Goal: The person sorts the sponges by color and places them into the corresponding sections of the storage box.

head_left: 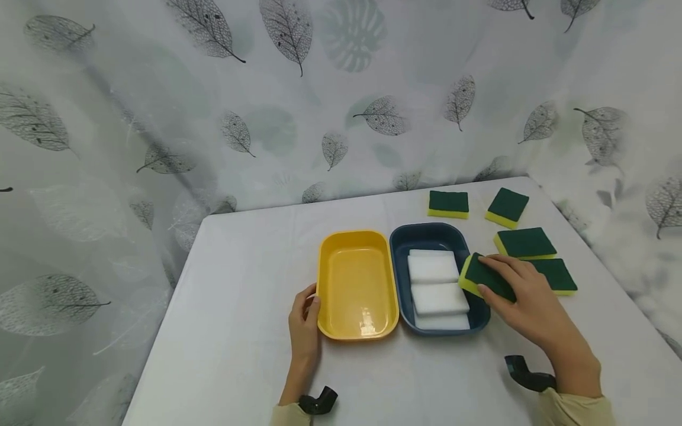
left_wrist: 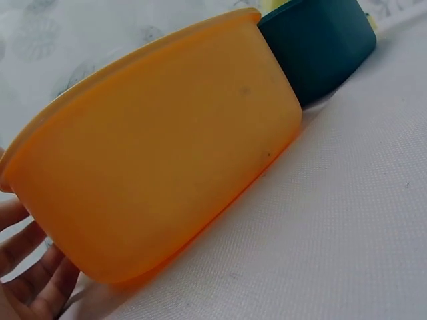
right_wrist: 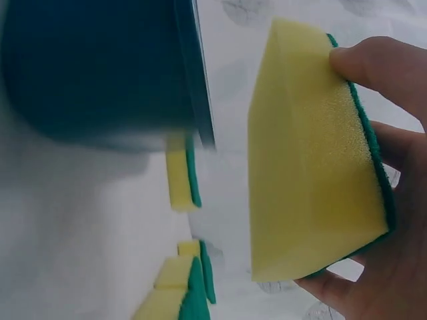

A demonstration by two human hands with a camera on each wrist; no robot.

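My right hand (head_left: 524,287) grips a green and yellow sponge (right_wrist: 313,160), thumb on one side and fingers on the other. In the head view the sponge, tilted, overlaps the right rim of the dark blue basin (head_left: 437,229). Inside that basin lie several white sponges (head_left: 439,299), overlapping in a column. To its left stands a yellow basin (head_left: 357,284) with nothing in it. My left hand (head_left: 305,322) rests against the yellow basin's left side, its fingers (left_wrist: 47,273) along the outer wall in the left wrist view.
Several more green and yellow sponges (head_left: 524,242) lie on the white table (head_left: 240,296) to the right of and behind the blue basin. A leaf-patterned curtain (head_left: 298,130) hangs around the back and sides. Each wrist wears a black camera mount (head_left: 527,376).
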